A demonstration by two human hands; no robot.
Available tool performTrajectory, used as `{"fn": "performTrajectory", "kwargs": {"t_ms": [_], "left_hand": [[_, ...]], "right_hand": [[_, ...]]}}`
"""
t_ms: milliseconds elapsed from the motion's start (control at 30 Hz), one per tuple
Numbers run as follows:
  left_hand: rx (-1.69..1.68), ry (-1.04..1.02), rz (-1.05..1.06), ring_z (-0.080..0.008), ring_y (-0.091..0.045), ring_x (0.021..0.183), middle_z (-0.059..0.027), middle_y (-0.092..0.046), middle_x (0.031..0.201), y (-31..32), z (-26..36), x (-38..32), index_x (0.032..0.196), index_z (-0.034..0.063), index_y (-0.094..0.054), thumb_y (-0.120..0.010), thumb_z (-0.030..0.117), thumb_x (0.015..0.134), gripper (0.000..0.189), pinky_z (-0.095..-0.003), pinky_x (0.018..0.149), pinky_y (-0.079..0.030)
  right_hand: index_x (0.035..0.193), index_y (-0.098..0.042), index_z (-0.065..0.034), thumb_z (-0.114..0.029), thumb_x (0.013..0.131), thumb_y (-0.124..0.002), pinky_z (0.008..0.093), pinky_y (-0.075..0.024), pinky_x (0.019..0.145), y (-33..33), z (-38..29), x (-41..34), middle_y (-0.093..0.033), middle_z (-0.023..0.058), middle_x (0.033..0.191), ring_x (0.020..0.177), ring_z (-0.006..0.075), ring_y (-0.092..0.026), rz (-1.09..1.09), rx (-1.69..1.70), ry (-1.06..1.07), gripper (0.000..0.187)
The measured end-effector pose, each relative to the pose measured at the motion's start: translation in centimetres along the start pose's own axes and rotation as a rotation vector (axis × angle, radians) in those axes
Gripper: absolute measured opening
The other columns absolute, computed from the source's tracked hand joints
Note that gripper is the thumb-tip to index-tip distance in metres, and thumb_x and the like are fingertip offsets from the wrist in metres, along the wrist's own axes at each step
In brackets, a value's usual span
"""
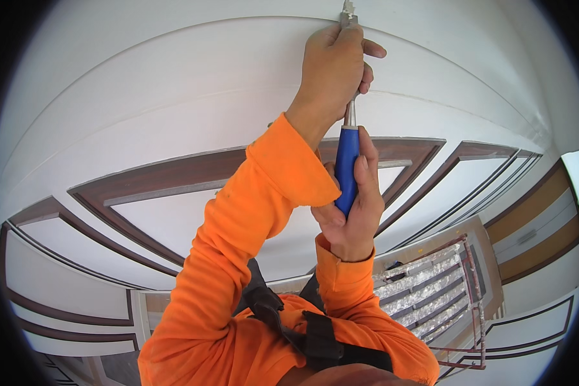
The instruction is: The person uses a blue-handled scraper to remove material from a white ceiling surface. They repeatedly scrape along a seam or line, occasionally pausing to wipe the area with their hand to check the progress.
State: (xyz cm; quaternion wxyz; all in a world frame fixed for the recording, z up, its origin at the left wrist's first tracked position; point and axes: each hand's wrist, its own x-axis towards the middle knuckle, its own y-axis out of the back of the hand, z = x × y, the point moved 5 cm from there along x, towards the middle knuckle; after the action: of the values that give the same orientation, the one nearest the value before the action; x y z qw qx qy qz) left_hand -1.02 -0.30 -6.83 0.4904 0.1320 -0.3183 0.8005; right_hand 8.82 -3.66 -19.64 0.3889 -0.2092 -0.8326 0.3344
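My right hand [362, 198] is wrapped around the blue handle [348, 169] of a hand tool, palm towards me. A metal shank [351, 113] rises from this handle and passes behind my left hand [330, 65]. Higher up, my left hand pinches a grey metal piece [349, 19] with lumps of white paste on it. My left fingers hide whether that piece and the shank are one tool. The metal end lies at a thin line in the white surface [212, 58] in front of me. Both orange sleeves are in view, the left one with a broad cuff.
Dark wood mouldings [207, 161] frame white panels below my hands. Lower right is a scaffold platform [424, 294] with paint-splattered slats and a reddish tube frame [480, 318]. Beyond it is a brown and white panelled surface [535, 231]. Black straps [323, 337] cross my chest.
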Motion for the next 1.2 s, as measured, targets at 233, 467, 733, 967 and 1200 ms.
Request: {"fn": "performTrajectory", "kwargs": {"t_ms": [233,467,733,967,1200], "left_hand": [[-0.056,0.023,-0.037,-0.0115,-0.041,0.039,-0.0070,-0.051,0.062,-0.4,-0.6,0.5,0.078,0.0003,-0.050,-0.051,0.022,0.090,0.024,-0.0269,0.040,-0.035],[-0.079,0.032,-0.012,-0.0115,-0.040,0.036,-0.0031,-0.045,0.052,-0.2,-0.3,0.4,0.067,0.0033,-0.049,-0.053,0.025,0.089,0.031,-0.0271,0.038,-0.034],[-0.034,0.051,-0.041,-0.0105,-0.040,0.035,-0.0029,-0.047,0.056,0.1,-0.4,0.5,0.074,0.0029,-0.050,-0.052,0.023,0.090,0.026,-0.0264,0.036,-0.035],[-0.062,0.041,-0.055,-0.0098,-0.042,0.035,-0.0022,-0.047,0.056,0.2,-0.7,0.5,0.081,-0.0004,-0.054,-0.052,0.023,0.089,0.025,-0.0254,0.035,-0.036],[0.001,0.042,-0.077,-0.0115,-0.046,0.038,-0.0029,-0.044,0.049,0.2,-0.3,0.9,0.065,0.0038,-0.043,-0.042,0.019,0.092,0.031,-0.0275,0.034,-0.036]], "right_hand": [[0.141,-0.027,-0.0175,-0.028,0.099,-0.036,0.0213,-0.0289,0.031,-0.1,0.3,0.2,-0.047,0.0088,0.062,0.031,0.0082,-0.031,0.067,-0.054,0.056,0.044],[0.139,-0.029,-0.0174,-0.028,0.098,-0.041,0.0206,-0.0268,0.032,-0.2,-0.3,0.1,-0.042,0.0083,0.058,0.033,0.0090,-0.030,0.136,-0.225,0.014,0.044],[0.139,-0.028,-0.0201,-0.027,0.098,-0.041,0.0205,-0.0274,0.031,-0.1,0.7,-0.1,-0.044,0.0102,0.059,0.035,0.0092,-0.029,0.089,-0.141,0.036,0.043],[0.139,-0.028,-0.0248,-0.026,0.098,-0.042,0.0211,-0.0267,0.031,0.2,1.1,-0.2,-0.042,0.0100,0.057,0.034,0.0097,-0.028,0.085,-0.071,0.046,0.043],[0.138,-0.029,-0.0228,-0.029,0.097,-0.044,0.0221,-0.0260,0.030,-0.7,1.0,0.1,-0.042,0.0089,0.054,0.032,0.0100,-0.028,0.127,-0.187,0.037,0.044]]}}
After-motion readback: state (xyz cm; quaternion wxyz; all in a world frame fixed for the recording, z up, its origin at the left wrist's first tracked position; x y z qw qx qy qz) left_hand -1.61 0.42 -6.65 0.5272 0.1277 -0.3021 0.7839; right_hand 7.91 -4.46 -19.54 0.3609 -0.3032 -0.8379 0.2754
